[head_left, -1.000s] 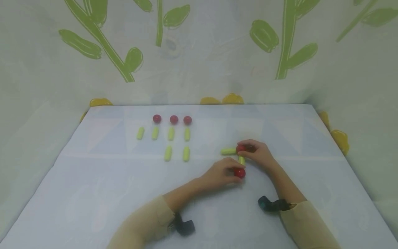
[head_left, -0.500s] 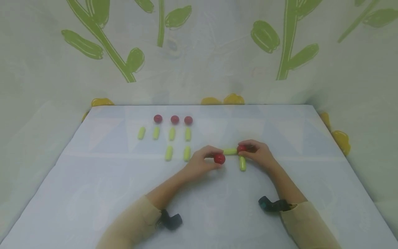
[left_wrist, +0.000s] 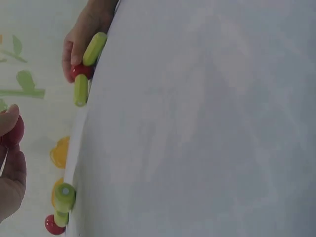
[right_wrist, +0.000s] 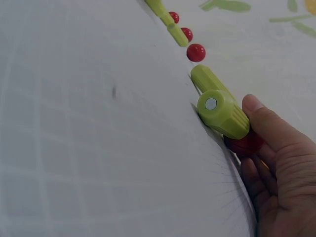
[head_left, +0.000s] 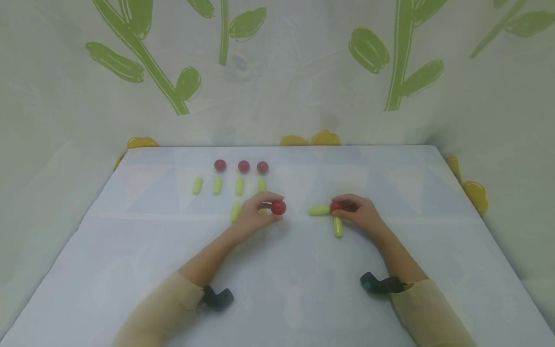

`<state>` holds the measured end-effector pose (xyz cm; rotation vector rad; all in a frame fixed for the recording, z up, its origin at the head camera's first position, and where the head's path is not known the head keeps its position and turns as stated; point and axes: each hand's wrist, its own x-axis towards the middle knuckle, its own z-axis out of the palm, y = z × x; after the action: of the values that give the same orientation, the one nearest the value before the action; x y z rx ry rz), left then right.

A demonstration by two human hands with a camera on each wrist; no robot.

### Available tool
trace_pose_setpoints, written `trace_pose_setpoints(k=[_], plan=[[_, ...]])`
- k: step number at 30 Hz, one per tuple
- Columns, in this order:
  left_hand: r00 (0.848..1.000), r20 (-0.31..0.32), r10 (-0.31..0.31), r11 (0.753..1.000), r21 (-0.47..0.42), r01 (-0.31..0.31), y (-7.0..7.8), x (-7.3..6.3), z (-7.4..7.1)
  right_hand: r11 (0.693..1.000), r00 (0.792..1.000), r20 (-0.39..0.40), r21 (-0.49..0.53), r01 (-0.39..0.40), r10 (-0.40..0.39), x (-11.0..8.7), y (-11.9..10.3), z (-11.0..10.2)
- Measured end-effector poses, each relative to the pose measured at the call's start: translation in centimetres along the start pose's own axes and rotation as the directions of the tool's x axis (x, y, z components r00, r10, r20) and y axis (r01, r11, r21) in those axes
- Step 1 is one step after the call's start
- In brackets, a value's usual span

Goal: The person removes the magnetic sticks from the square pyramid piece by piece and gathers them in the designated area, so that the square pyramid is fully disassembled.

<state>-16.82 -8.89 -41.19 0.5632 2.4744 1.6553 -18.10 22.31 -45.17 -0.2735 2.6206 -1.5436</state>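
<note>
My left hand [head_left: 252, 217] pinches a red ball [head_left: 279, 207] between thumb and fingers, left of the joined pieces. In the left wrist view that red ball [left_wrist: 16, 131] shows at the left edge. My right hand [head_left: 362, 215] grips another red ball [head_left: 336, 206], partly hidden by the fingers. Two yellow-green rods meet this ball at a right angle: one rod [head_left: 319, 210] points left, the other rod [head_left: 338, 228] points toward me. A pale round disc [right_wrist: 211, 103] marks the near rod's free end in the right wrist view.
At the back left, three red balls [head_left: 244, 166] lie in a row on the white table [head_left: 295, 289]. Before them stand several yellow-green rods [head_left: 218, 185] in two rows, some partly covered by my left hand. A wall with painted leaves rises behind the table.
My left hand has carried its red ball away from the near rod's free end, moving left and farther back. My right hand stays in place with its ball and rods.
</note>
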Motion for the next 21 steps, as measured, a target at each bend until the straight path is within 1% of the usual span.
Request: trace_pose_setpoints(k=[3,7,10,12,15,18,20,21], plan=[[0.999,-0.026,0.024,1.0,0.005,-0.024,-0.4,0.0,-1.0,1.0,1.0,0.001,0.001,-0.01,0.01,0.0,0.0,0.0],[0.999,-0.045,0.011,1.0,0.018,-0.01,-0.8,0.0,-2.3,1.0,1.0,0.004,0.01,-0.012,0.012,0.0,-0.1,0.0],[0.998,-0.068,-0.013,0.999,0.029,0.015,-1.0,0.0,-3.4,1.0,1.0,0.004,0.012,-0.005,0.005,0.0,-0.2,-0.1],[0.996,-0.085,-0.014,1.0,0.018,0.016,-1.2,0.1,-4.2,1.0,1.0,0.005,0.015,-0.001,0.001,0.0,-0.2,-0.1],[0.994,-0.109,-0.028,0.999,0.029,0.031,-1.7,0.3,-5.5,1.0,1.0,0.005,0.017,-0.004,0.004,-0.1,-0.3,-0.1],[0.988,-0.141,-0.062,0.996,0.058,0.07,-2.3,0.5,-7.0,1.0,1.0,0.002,0.026,-0.01,0.01,-0.1,-0.2,-0.1],[0.979,-0.171,-0.106,0.99,0.074,0.121,-2.6,0.7,-8.1,0.999,1.0,0.003,0.033,-0.014,0.014,-0.1,-0.3,-0.1],[0.973,-0.193,-0.128,0.986,0.081,0.146,-2.7,0.9,-8.7,0.999,1.0,0.004,0.037,-0.014,0.014,-0.1,-0.3,-0.1]])
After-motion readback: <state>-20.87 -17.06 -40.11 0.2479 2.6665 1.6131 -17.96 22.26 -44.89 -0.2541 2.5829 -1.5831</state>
